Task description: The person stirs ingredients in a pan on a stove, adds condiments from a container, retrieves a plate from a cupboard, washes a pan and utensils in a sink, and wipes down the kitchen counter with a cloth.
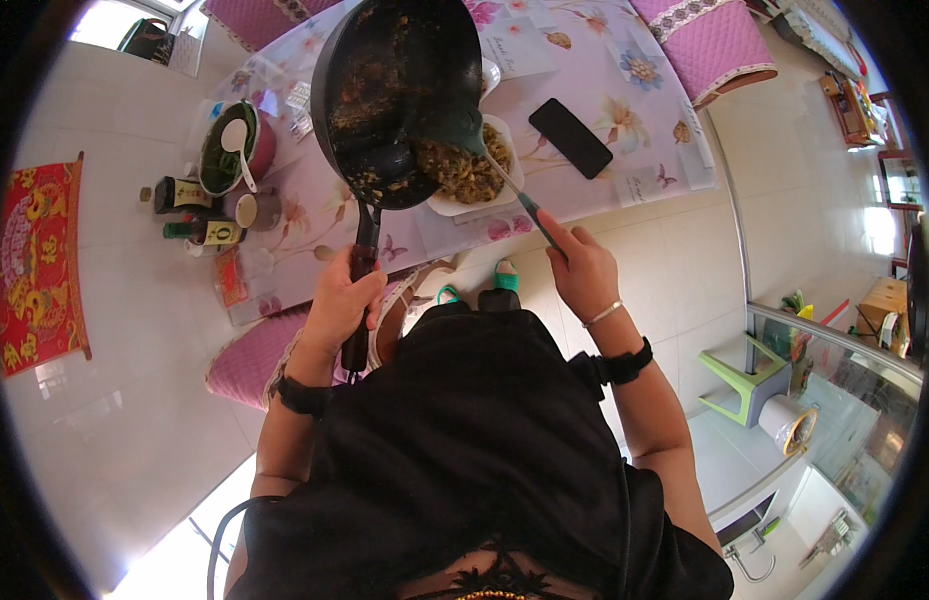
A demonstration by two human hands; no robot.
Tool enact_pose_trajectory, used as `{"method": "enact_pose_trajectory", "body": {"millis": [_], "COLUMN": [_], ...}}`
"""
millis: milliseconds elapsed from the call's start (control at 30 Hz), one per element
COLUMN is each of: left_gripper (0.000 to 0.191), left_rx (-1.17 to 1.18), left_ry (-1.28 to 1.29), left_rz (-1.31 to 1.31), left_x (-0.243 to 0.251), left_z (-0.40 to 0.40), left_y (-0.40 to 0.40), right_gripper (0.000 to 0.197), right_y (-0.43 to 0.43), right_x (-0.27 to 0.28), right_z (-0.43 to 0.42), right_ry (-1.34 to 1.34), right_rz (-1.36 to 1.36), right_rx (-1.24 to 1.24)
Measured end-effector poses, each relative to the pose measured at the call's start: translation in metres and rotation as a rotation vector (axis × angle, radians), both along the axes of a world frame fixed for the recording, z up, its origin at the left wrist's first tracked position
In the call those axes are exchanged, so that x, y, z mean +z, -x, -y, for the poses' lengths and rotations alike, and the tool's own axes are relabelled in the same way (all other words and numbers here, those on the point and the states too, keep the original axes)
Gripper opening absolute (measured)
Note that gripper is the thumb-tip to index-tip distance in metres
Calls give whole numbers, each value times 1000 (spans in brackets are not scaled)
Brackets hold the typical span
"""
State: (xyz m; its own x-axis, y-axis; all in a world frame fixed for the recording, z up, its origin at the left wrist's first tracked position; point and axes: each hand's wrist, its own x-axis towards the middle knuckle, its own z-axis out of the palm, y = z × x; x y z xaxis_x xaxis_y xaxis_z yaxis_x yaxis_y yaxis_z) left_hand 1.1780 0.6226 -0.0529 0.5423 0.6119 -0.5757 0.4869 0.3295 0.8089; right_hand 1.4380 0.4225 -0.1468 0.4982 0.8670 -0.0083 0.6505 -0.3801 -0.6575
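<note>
My left hand [344,296] is closed around the dark handle of a black wok [397,67]. The wok is tipped over a white dish [509,191] near the table's front edge. In my right hand [581,262] is the handle of a dark green spatula [457,129]. Its blade is at the wok's lower right rim, by the food. Cooked food [468,171], brown and yellowish in small pieces, lies heaped in the dish and partly behind the wok's rim. Sauce and scraps cling to the wok's inside.
A black smartphone [570,138] lies on the flowered tablecloth [539,82]. To the left stand a pot [263,142] of greens with a white ladle [236,140], a cup [258,210] and dark bottles [183,196]. Pink padded chairs [258,352] flank the table.
</note>
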Motion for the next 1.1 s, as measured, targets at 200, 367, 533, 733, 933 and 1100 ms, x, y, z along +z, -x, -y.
{"method": "enact_pose_trajectory", "body": {"millis": [200, 367, 533, 733, 933, 1100], "left_gripper": [14, 14, 16, 16, 14, 14], "left_rx": [18, 8, -36, -82, -32, 17], "left_ry": [-17, -37, -30, -114, -84, -55], "left_rz": [-18, -30, -38, -63, -40, 14], "left_x": [-5, -2, -3, -5, -9, -3], "left_z": [-3, -9, -12, -10, -19, -24], "left_y": [0, 6, 9, 11, 6, 10], "right_gripper": [52, 54, 52, 52, 51, 51], "right_y": [7, 3, -23, -58, -53, -39], "right_x": [5, 11, 10, 43, 44, 32], "right_z": [44, 49, -6, -2, 48, 45], "right_ry": [102, -24, -270, 39, 136, -92], "right_rz": [11, -127, -326, -185, -127, -272], "right_rx": [-45, -45, 33, 178, 82, 32]}}
